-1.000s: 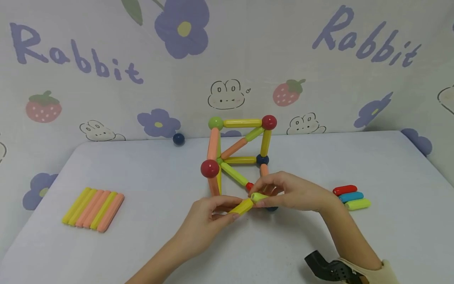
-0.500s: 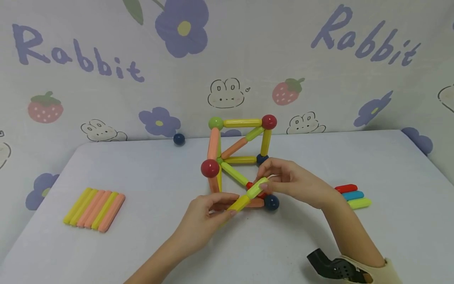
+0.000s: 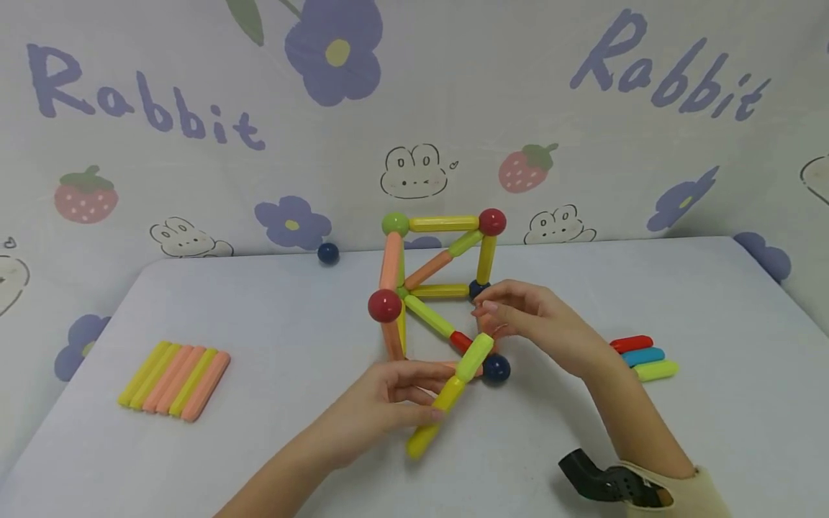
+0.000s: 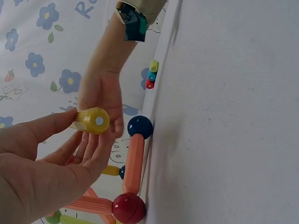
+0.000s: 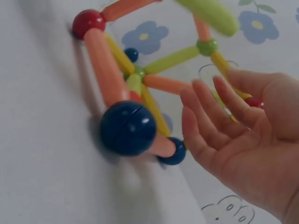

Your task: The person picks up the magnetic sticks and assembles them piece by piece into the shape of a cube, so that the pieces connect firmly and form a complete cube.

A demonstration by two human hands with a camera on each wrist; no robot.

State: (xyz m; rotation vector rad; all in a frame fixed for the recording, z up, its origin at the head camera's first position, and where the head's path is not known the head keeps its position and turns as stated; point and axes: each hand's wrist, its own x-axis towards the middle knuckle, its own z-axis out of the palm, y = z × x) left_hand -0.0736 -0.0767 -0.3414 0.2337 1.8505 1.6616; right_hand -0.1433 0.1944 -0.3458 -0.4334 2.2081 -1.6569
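In the head view my left hand [image 3: 372, 406] pinches a yellow magnetic stick [image 3: 447, 399] between thumb and fingers. A shorter lime-green stick [image 3: 475, 357] joins its upper end in one line, slanting up to the right. A round metal disc shows in the yellow stick's end [image 4: 99, 121] in the left wrist view. My right hand [image 3: 540, 316] is just beyond the green tip, its fingers relaxed and holding nothing. Behind both hands stands a frame of sticks and balls, with a red ball [image 3: 385, 306] at its near left and a dark blue ball [image 3: 496, 368] at its near right.
Several yellow and orange sticks [image 3: 173, 381] lie side by side at the left. Shorter red, blue [image 3: 644, 357] and lime sticks lie at the right. A loose dark blue ball [image 3: 328, 253] sits at the table's back edge, before a printed cloth [image 3: 194, 43].
My right hand has let go of the lime-green stick and moved up and right. The joined sticks, earlier gripped by both hands, now tilt more steeply in my left hand alone.
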